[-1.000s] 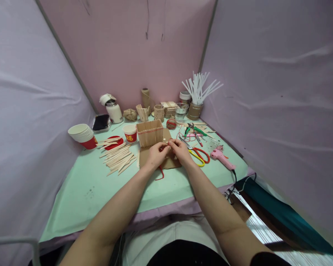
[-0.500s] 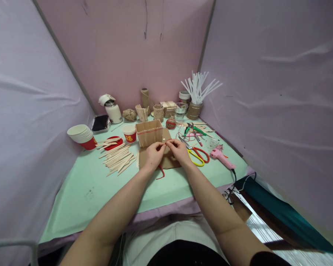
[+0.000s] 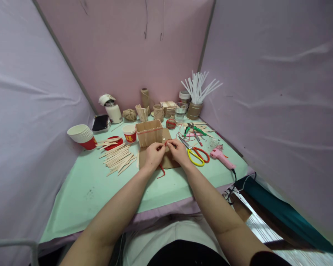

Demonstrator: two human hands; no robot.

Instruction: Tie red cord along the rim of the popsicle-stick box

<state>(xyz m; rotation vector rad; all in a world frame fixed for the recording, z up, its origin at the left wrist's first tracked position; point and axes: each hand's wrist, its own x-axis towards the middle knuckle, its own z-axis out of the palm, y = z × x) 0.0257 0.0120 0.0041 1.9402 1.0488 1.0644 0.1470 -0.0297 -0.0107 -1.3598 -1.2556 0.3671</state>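
Above a brown cardboard sheet [image 3: 170, 160], my left hand [image 3: 154, 154] and my right hand [image 3: 178, 150] meet at their fingertips, both pinched closed on a red string [image 3: 162, 172]. One end of this string hangs below my left hand and curls on the table. The short stretch between my fingers is mostly hidden. Just behind my hands stands an open box of craft sticks and cardboard [image 3: 149, 133], with a red line round its upper part. Scissors [image 3: 195, 155] with one yellow and one red handle lie right of my right hand.
Loose wooden sticks [image 3: 118, 159] lie to the left, near a red dish [image 3: 113, 143] and paper cups [image 3: 81, 136]. Green-handled pliers [image 3: 194, 129] and a pink glue gun [image 3: 222, 157] lie right. Along the back stand twine [image 3: 130, 115], a water cup [image 3: 180, 112] and glue sticks [image 3: 198, 88].
My fingertips have shifted very slightly while staying pinched together. The hanging end of the red string has moved a little up and to the right. Everything else looks the same.
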